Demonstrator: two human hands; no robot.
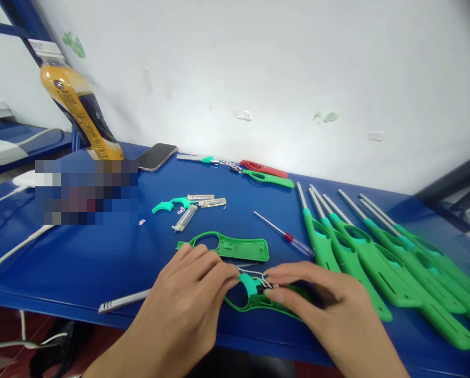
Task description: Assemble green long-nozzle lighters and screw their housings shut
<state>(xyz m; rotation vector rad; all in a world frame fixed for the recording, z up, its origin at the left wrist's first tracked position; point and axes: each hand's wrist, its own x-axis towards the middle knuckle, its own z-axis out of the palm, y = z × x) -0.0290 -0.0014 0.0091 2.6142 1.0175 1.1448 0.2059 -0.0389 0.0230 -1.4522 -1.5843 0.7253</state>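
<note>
An opened green utility lighter half-shell [240, 305] lies under my hands near the table's front edge, with a teal trigger [250, 284] and thin white wires [254, 273] in it. My left hand [191, 294] is closed over its nozzle end, fingertips beside the trigger and wires. A metal tube [124, 301] sticks out left from beneath that hand. With thumb and fingers, my right hand [329, 299] pinches a small black part [263, 287] where the wires meet, behind the trigger. The matching green half-shell [244, 249] lies just beyond, inner side up.
Several green lighters [392, 278] lie at right, beside a screwdriver [285, 236]. Clear fuel tanks [185, 218] and teal triggers [163, 206] lie farther back. Along the wall are a red shell [264, 168], a green shell [270, 179], a phone [158, 157] and a bottle [81, 105].
</note>
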